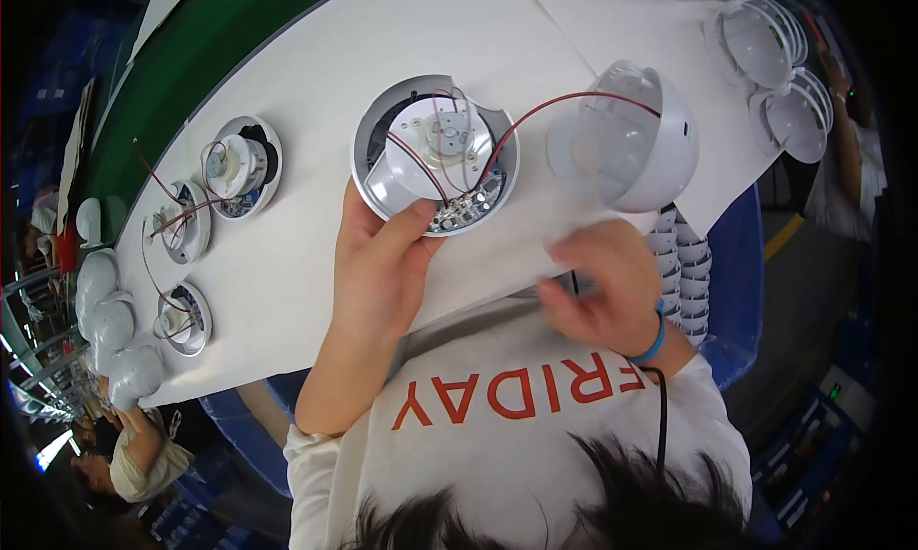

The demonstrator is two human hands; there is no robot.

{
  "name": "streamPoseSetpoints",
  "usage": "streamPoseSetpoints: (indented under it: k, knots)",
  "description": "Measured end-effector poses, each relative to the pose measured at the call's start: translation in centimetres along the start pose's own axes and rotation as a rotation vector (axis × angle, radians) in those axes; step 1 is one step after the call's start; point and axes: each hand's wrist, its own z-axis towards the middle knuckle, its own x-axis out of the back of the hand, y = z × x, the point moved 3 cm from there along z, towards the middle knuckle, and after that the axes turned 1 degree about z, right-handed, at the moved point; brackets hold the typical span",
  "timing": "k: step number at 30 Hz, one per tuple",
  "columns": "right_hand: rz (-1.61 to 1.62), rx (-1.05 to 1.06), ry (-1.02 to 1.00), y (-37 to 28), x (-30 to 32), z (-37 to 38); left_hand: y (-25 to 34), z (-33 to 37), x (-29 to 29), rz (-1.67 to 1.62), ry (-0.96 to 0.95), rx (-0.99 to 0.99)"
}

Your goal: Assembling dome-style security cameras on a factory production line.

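My left hand [378,263] grips a round white housing [361,148] by its near rim, the thumb lying over the edge by the circuit board [469,206]. Inside the housing sits a white drum with a metal motor [449,134] and thin wires. A red wire [545,100] arcs from it to a white dome shell [674,158] with a clear cover [602,148], standing to the right. My right hand [612,282] hovers near the table's front edge, below the shell and apart from it. It is blurred, thumb and fingers apart, with nothing visible between them.
Several similar wired housings [244,163] lie at the left of the white table [306,100]. White domes [110,325] line the far left. Clear covers [765,43] sit at the upper right. Stacked white shells [684,273] fill a blue bin [736,282]. Other people [148,459] are nearby.
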Motion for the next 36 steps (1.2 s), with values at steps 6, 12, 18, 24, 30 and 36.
streamPoseSetpoints:
  k: [6, 12, 18, 24, 30, 36]
  knots:
    - [0.239, -0.484, 0.041, 0.9, -3.6, 3.2, -0.7, -0.4, -0.2, 0.035, 0.063, 0.009]
    - [0.219, -0.287, 0.126, 1.0, -3.6, 3.1, -0.1, 0.3, 0.4, 0.405, 0.071, -0.294]
    - [-0.014, -0.077, 0.137, 1.3, -4.3, 2.3, 0.5, 0.7, 0.0, 0.866, 0.089, -0.533]
    - [-0.025, -0.029, 0.146, 1.0, -4.1, 2.3, -0.2, 1.4, 0.5, 0.695, 0.09, -0.375]
    - [-0.014, -0.026, 0.105, 1.0, -3.7, 2.2, -0.4, 1.4, 0.6, 0.674, 0.065, -0.304]
    - [0.155, -0.066, 0.168, 0.8, -3.3, 1.8, 0.0, 0.4, -0.4, 0.654, 0.023, -0.374]
